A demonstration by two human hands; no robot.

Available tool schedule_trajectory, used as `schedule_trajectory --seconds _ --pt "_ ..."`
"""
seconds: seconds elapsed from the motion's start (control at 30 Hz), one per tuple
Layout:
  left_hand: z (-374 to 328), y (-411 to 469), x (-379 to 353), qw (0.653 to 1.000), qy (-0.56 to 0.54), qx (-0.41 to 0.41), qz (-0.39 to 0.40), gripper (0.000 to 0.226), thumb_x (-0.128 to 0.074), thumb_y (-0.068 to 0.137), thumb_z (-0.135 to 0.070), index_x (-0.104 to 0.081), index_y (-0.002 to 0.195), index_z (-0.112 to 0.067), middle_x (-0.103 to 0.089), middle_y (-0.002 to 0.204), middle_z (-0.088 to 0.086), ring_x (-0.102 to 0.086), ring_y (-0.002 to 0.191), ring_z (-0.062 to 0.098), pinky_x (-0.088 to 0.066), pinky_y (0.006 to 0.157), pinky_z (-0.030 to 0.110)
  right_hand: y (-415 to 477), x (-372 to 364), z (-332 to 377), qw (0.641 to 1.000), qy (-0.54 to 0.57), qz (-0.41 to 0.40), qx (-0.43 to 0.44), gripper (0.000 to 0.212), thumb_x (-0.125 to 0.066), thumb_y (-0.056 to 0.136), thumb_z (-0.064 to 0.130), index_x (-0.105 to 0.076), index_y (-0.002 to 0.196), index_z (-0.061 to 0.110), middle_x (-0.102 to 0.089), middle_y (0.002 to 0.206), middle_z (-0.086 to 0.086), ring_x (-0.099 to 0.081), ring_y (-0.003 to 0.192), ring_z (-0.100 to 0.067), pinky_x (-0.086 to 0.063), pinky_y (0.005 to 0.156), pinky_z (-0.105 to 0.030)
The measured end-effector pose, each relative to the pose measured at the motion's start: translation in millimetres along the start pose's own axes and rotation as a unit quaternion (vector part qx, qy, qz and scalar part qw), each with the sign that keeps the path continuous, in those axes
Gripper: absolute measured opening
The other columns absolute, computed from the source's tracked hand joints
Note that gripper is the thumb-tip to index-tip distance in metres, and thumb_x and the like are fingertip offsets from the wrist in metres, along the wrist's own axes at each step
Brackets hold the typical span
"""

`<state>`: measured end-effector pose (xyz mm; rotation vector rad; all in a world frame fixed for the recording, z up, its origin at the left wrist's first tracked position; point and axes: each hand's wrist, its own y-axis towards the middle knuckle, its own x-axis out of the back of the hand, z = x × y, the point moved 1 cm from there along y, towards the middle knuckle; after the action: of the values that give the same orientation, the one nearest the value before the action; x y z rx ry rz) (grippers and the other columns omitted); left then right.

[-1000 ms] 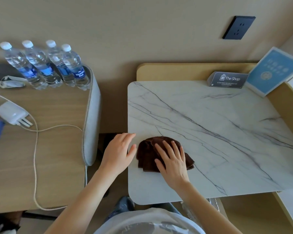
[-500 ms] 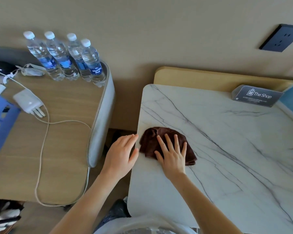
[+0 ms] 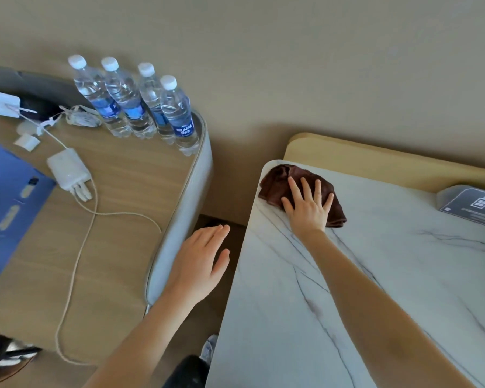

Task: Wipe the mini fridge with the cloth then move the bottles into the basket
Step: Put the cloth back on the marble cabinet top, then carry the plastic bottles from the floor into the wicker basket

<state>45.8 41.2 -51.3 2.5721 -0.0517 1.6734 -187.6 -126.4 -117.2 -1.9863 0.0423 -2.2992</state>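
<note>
A dark brown cloth (image 3: pixel 277 182) lies crumpled at the far left corner of the white marble top (image 3: pixel 375 275) of the mini fridge. My right hand (image 3: pixel 308 208) presses flat on the cloth, fingers spread. My left hand (image 3: pixel 199 264) hovers open with fingers together in the gap between the fridge top and the wooden desk, holding nothing. Several clear water bottles (image 3: pixel 177 113) with white caps and blue labels stand in a row at the desk's far right corner. No basket is in view.
The wooden desk (image 3: pixel 118 247) with a grey padded rim holds a white charger (image 3: pixel 67 170) with a long cable, small adapters and a blue folder (image 3: pixel 6 191). A dark "The Shop" sign (image 3: pixel 476 205) stands at the fridge top's far right. The wall is close behind.
My right hand has pushed the cloth away from me, from the near left part of the marble top to its far left corner. My left hand stayed beside the left edge. The view swung left.
</note>
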Motion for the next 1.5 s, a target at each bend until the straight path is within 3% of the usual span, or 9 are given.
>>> schedule_trajectory --seconds 0.2,0.3,0.43,0.63,0.8,0.97,1.1,1.33,1.5 --pt "-5.7 5.7 2.7 1.000 -0.003 0.003 -0.002 0.049 -0.042 0.097 -0.036 -0.056 0.139 -0.015 -0.060 0.137 0.001 -0.056 0.128 0.021 -0.045 0.103 0.035 4.0 18.0 2.6 0.997 0.082 -0.002 -0.007 0.056 -0.037 0.103 0.048 -0.027 0.154 0.030 -0.031 0.159 -0.002 -0.013 0.151 -0.029 -0.004 0.120 -0.057" --pt "-7.6 4.0 5.6 1.000 0.003 -0.011 -0.009 0.046 -0.044 0.097 -0.036 -0.059 0.135 -0.015 -0.064 0.130 0.000 -0.059 0.121 0.020 -0.050 0.097 0.033 -31.8 43.0 7.1 0.969 0.228 -0.096 0.015 0.044 -0.053 0.099 0.029 -0.052 0.139 0.010 -0.056 0.136 -0.011 -0.046 0.131 -0.031 -0.032 0.112 -0.051" --pt "-17.7 0.5 13.7 0.999 0.007 -0.040 -0.034 0.040 -0.051 0.096 -0.034 -0.061 0.131 -0.015 -0.066 0.123 0.001 -0.061 0.115 0.020 -0.054 0.092 0.033 -99.2 69.4 9.8 0.946 0.257 -0.187 0.067 0.032 -0.062 0.095 0.019 -0.063 0.124 0.007 -0.067 0.117 -0.008 -0.058 0.112 -0.026 -0.051 0.093 -0.043" --pt "-52.4 -25.7 29.0 0.983 -0.011 -0.144 -0.110 0.039 -0.048 0.094 -0.030 -0.063 0.122 -0.008 -0.066 0.119 0.004 -0.058 0.111 0.020 -0.046 0.095 0.028 -196.8 77.9 0.8 0.949 0.185 -0.235 0.096 0.035 -0.063 0.094 0.026 -0.065 0.122 0.006 -0.067 0.116 -0.009 -0.060 0.109 -0.031 -0.049 0.091 -0.045" --pt "-69.6 -78.9 7.0 0.984 -0.033 -0.168 -0.044 0.055 -0.045 0.095 -0.042 -0.057 0.138 -0.010 -0.059 0.139 0.006 -0.054 0.131 0.023 -0.046 0.106 0.038 -286.6 46.9 -7.0 0.988 0.101 -0.098 0.060 0.057 -0.040 0.096 0.053 -0.051 0.141 0.020 -0.055 0.141 -0.007 -0.046 0.135 -0.033 -0.037 0.110 -0.053" --pt "-83.7 -131.8 -24.8 0.989 -0.025 -0.143 0.031 0.061 -0.041 0.094 -0.051 -0.056 0.140 -0.013 -0.056 0.143 0.004 -0.051 0.134 0.023 -0.045 0.107 0.039 -345.8 26.0 -31.6 0.995 0.100 -0.011 0.005 0.063 -0.030 0.097 0.058 -0.043 0.148 0.023 -0.045 0.151 -0.007 -0.036 0.143 -0.032 -0.023 0.119 -0.051" --pt "-103.1 -155.4 -34.1 0.990 -0.030 -0.131 0.045 0.060 -0.043 0.093 -0.051 -0.061 0.134 -0.011 -0.062 0.136 0.005 -0.059 0.126 0.024 -0.052 0.100 0.041 -373.3 25.8 -47.3 0.993 0.114 -0.038 -0.012 0.058 -0.036 0.097 0.054 -0.053 0.141 0.019 -0.056 0.142 -0.009 -0.049 0.133 -0.033 -0.037 0.112 -0.052" --pt "-136.3 -188.9 -25.0 0.987 -0.028 -0.152 0.042 0.063 -0.039 0.093 -0.055 -0.061 0.135 -0.013 -0.062 0.136 0.005 -0.058 0.126 0.024 -0.052 0.099 0.042 -414.1 36.0 -68.7 0.992 0.106 -0.066 -0.031 0.056 -0.040 0.098 0.053 -0.053 0.141 0.019 -0.056 0.141 -0.007 -0.049 0.132 -0.033 -0.038 0.111 -0.051" --pt "-140.0 -217.1 -8.6 0.978 -0.024 -0.206 0.035 0.075 -0.022 0.098 -0.062 -0.062 0.132 -0.010 -0.063 0.134 0.007 -0.060 0.123 0.025 -0.051 0.099 0.040 -457.6 47.1 -71.5 0.984 0.112 -0.117 -0.076 0.054 -0.045 0.097 0.049 -0.052 0.141 0.019 -0.056 0.141 -0.006 -0.047 0.133 -0.031 -0.036 0.110 -0.047"
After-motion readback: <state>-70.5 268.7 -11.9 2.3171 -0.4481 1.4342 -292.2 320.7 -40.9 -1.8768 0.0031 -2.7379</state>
